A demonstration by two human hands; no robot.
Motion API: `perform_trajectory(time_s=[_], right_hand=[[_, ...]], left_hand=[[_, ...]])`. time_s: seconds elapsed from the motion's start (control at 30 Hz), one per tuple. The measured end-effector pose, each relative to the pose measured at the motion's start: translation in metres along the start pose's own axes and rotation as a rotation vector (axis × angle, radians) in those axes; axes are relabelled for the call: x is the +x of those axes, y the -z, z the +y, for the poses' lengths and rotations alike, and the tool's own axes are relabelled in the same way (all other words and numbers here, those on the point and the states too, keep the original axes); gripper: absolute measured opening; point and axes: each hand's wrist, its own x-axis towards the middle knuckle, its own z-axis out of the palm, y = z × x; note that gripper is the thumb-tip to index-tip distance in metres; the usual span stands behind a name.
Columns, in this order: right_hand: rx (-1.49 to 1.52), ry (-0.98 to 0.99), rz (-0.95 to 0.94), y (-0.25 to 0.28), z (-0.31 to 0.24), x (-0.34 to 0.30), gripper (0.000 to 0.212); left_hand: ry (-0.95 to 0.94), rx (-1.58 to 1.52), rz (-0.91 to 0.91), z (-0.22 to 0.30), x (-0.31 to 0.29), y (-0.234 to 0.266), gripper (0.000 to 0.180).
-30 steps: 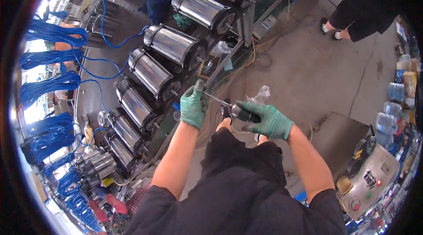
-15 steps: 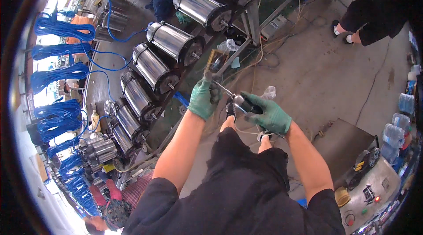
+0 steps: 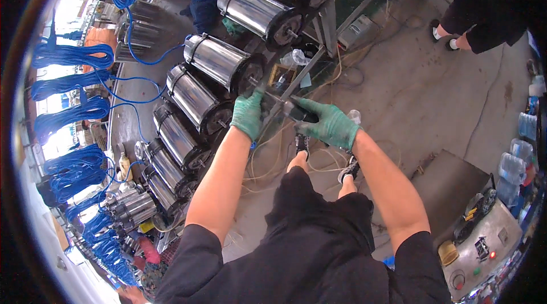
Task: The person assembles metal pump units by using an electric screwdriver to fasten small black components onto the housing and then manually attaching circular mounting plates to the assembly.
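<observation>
My right hand point(image 3: 331, 125), in a green glove, grips a black-and-silver handheld power driver point(image 3: 297, 111). Its thin shaft points left toward my left hand point(image 3: 248, 115), also gloved in green. The left fingers are closed near the shaft's tip; what they hold, if anything, is blurred. Just beyond the left hand is the black end of a shiny steel cylindrical motor point(image 3: 219, 58), with a short metal shaft standing out from it. Another steel motor point(image 3: 195, 96) lies beside it, close to my left hand.
More motors lie in a slanted row on a rack point(image 3: 325, 30). Blue cable coils point(image 3: 71, 56) hang at the left. Hoses point(image 3: 322, 82) trail over the floor. A person in black shorts point(image 3: 473, 19) stands far right; a dark metal plate point(image 3: 450, 190) is nearer at right.
Both hands have moved left and away from me, bringing the driver closer to the motor's end. My head view has shifted slightly, and my right foot shows more.
</observation>
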Motion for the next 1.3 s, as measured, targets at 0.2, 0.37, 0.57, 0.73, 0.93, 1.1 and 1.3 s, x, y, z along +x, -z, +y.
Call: perform_trajectory(time_s=[0.2,0.37,0.57,0.73,0.93,1.1,1.3], right_hand=[[-0.043,-0.049,-0.027,0.002,-0.011,0.005,0.067],[-0.125,-0.155,-0.063,0.007,-0.04,0.003,0.067],[-0.123,-0.13,-0.051,0.004,-0.04,0.004,0.069],[-0.11,-0.09,-0.063,0.004,-0.032,0.009,0.072],[-0.091,0.105,-0.02,-0.004,-0.002,0.027,0.067],[-0.17,0.1,-0.04,-0.006,-0.006,0.033,0.07],[-0.343,0.018,-0.026,-0.005,-0.033,0.018,0.08]], left_hand=[[-0.014,-0.048,-0.006,-0.003,0.01,0.009,0.02],[-0.009,-0.086,-0.049,-0.003,0.014,0.014,0.02],[-0.002,-0.122,-0.099,-0.006,0.023,0.019,0.023],[0.013,-0.115,-0.143,-0.005,0.025,0.027,0.024],[0.038,-0.069,-0.113,0.006,0.012,0.015,0.028],[0.083,-0.069,-0.081,0.012,0.016,0.021,0.028],[0.176,-0.149,-0.071,0.013,0.015,0.01,0.036]])
